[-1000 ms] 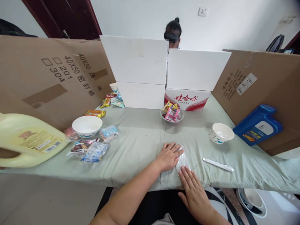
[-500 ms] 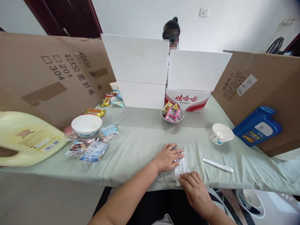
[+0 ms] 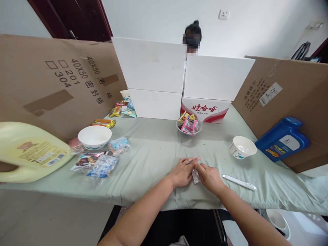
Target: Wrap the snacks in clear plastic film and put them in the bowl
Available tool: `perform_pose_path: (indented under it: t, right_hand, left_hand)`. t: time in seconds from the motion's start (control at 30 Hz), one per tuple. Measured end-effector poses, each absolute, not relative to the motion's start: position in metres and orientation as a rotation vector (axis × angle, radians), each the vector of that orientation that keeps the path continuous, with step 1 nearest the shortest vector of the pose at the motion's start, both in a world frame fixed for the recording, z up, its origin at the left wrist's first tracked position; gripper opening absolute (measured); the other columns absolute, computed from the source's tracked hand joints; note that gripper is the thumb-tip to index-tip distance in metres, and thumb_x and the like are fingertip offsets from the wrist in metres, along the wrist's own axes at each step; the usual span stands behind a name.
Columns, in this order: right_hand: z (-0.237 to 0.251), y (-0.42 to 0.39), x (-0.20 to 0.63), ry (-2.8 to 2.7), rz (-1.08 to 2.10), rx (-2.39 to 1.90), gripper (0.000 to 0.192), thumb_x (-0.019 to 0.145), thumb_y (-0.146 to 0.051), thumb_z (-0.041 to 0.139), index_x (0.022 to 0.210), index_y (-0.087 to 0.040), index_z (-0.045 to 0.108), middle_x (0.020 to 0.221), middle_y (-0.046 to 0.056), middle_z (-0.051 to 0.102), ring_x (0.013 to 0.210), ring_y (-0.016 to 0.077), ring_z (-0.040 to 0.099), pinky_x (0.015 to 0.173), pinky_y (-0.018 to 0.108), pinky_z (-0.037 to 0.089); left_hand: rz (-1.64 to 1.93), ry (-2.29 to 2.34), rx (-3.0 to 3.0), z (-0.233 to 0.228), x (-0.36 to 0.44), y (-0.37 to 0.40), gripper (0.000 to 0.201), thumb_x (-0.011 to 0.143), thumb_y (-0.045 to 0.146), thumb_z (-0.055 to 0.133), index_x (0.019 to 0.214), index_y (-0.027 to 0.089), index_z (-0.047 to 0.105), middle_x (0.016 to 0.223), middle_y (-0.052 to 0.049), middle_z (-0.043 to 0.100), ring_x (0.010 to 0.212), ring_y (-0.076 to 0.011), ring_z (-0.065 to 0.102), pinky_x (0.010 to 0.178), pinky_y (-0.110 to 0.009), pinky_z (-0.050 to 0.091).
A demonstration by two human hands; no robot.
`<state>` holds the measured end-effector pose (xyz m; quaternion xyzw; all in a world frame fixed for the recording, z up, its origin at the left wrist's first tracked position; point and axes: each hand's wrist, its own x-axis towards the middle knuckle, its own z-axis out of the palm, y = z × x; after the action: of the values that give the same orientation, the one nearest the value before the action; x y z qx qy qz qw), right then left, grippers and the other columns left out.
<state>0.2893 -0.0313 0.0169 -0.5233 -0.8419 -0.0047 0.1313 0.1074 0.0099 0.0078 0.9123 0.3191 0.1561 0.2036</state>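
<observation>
A clear, crinkled plastic sheet (image 3: 195, 177) lies on the cloth-covered table between my two hands, its far part hidden beneath my fingers. My left hand (image 3: 180, 173) rests palm down at the sheet's left, fingertips pressed on its far end. From the right, my right hand (image 3: 209, 177) grips the sheet with curled fingers that touch the left fingertips. To the right of that hand lies a white utility knife (image 3: 239, 182). Farther off, a clear bowl (image 3: 189, 132) holds pink and yellow snack packets (image 3: 190, 123).
A white paper bowl (image 3: 243, 147) and blue bottle (image 3: 283, 140) stand right. Leftward are a large yellow jug (image 3: 33, 153), a white bowl (image 3: 94, 137) and several wrapped snacks (image 3: 102, 165). Cardboard (image 3: 61, 78) and white boxes (image 3: 153, 68) wall the table; a person's head (image 3: 192, 36) shows behind.
My right hand has moved away from the table's front edge, up to my left fingertips. Its near end of the plastic sheet has been folded forward, so less of the sheet shows.
</observation>
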Motion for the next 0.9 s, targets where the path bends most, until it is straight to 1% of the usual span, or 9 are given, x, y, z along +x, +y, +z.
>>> perform_pose_path:
  t: [0.1, 0.27, 0.43, 0.57, 0.67, 0.73, 0.8, 0.83, 0.9]
  right_hand:
    - [0.010, -0.027, 0.285, -2.403, -0.041, -1.570, 0.022, 0.095, -0.017, 0.038, 0.097, -0.019, 0.059, 0.079, 0.002, 0.066, 0.066, 0.0133, 0.063, 0.057, 0.024, 0.035]
    - [0.005, -0.027, 0.280, -2.265, -0.078, -1.691, 0.020, 0.097, -0.024, 0.038, 0.095, -0.019, 0.057, 0.081, 0.003, 0.067, 0.071, 0.0150, 0.064, 0.059, 0.025, 0.037]
    - [0.005, -0.027, 0.278, -2.256, -0.080, -1.682, 0.014, 0.096, -0.024, 0.043, 0.091, -0.020, 0.056, 0.079, 0.002, 0.067, 0.074, 0.0162, 0.063, 0.063, 0.026, 0.037]
    - [0.002, -0.027, 0.277, -2.275, -0.091, -1.670, 0.011, 0.094, -0.024, 0.047, 0.089, -0.020, 0.055, 0.079, 0.002, 0.067, 0.074, 0.0159, 0.062, 0.064, 0.026, 0.037]
    - [-0.001, -0.027, 0.275, -2.260, -0.112, -1.706, 0.013, 0.094, -0.024, 0.047, 0.083, -0.021, 0.054, 0.079, 0.002, 0.065, 0.074, 0.0162, 0.061, 0.064, 0.027, 0.036]
    - [-0.002, -0.027, 0.272, -2.241, -0.128, -1.744, 0.014, 0.094, -0.024, 0.046, 0.081, -0.021, 0.053, 0.077, 0.002, 0.064, 0.073, 0.0166, 0.060, 0.063, 0.027, 0.035]
    - [-0.002, -0.028, 0.270, -2.221, -0.140, -1.780, 0.014, 0.094, -0.022, 0.046, 0.082, -0.021, 0.052, 0.076, 0.002, 0.063, 0.072, 0.0165, 0.060, 0.061, 0.027, 0.034]
    - [-0.002, -0.029, 0.269, -2.213, -0.144, -1.796, 0.013, 0.094, -0.022, 0.046, 0.082, -0.021, 0.052, 0.077, 0.002, 0.063, 0.071, 0.0163, 0.060, 0.060, 0.027, 0.034]
    - [-0.003, -0.028, 0.269, -2.192, -0.155, -1.826, 0.011, 0.094, -0.022, 0.046, 0.085, -0.021, 0.052, 0.079, 0.002, 0.063, 0.071, 0.0158, 0.060, 0.059, 0.027, 0.033]
  left_hand:
    - [0.478, 0.867, 2.550, 0.006, 0.107, 0.011, 0.078, 0.085, 0.025, 0.052, 0.151, 0.019, 0.010, 0.142, -0.013, 0.048, 0.135, -0.0261, 0.037, 0.107, -0.047, 0.028]
    - [0.465, 0.878, 2.543, 0.007, 0.107, 0.010, 0.086, 0.079, 0.021, 0.056, 0.151, 0.019, 0.008, 0.139, -0.013, 0.050, 0.134, -0.0265, 0.038, 0.107, -0.048, 0.028]
    - [0.511, 0.863, 2.514, 0.009, 0.106, 0.010, 0.087, 0.078, 0.020, 0.057, 0.150, 0.020, 0.008, 0.137, -0.010, 0.052, 0.132, -0.0252, 0.039, 0.108, -0.047, 0.028]
    - [0.570, 0.836, 2.504, 0.007, 0.106, 0.010, 0.084, 0.075, 0.019, 0.057, 0.148, 0.019, 0.015, 0.137, -0.010, 0.051, 0.131, -0.0255, 0.039, 0.107, -0.046, 0.030]
    - [0.679, 0.896, 2.523, 0.005, 0.105, 0.008, 0.067, 0.071, 0.018, 0.059, 0.135, 0.018, 0.037, 0.130, -0.012, 0.053, 0.123, -0.0275, 0.044, 0.103, -0.046, 0.034]
    - [0.711, 0.877, 2.583, 0.006, 0.105, 0.006, 0.041, 0.071, 0.017, 0.058, 0.113, 0.019, 0.054, 0.115, -0.010, 0.059, 0.114, -0.0264, 0.048, 0.098, -0.043, 0.038]
    - [0.677, 0.783, 2.670, 0.007, 0.105, 0.004, 0.017, 0.075, 0.014, 0.055, 0.090, 0.020, 0.060, 0.098, -0.006, 0.062, 0.105, -0.0243, 0.051, 0.092, -0.039, 0.039]
    - [0.651, 0.737, 2.705, 0.008, 0.106, 0.003, 0.011, 0.076, 0.014, 0.054, 0.082, 0.020, 0.060, 0.092, -0.005, 0.063, 0.103, -0.0236, 0.051, 0.090, -0.038, 0.039]
    - [0.618, 0.700, 2.740, 0.010, 0.106, 0.003, 0.010, 0.076, 0.012, 0.053, 0.075, 0.020, 0.060, 0.086, -0.004, 0.064, 0.099, -0.0228, 0.052, 0.086, -0.036, 0.039]
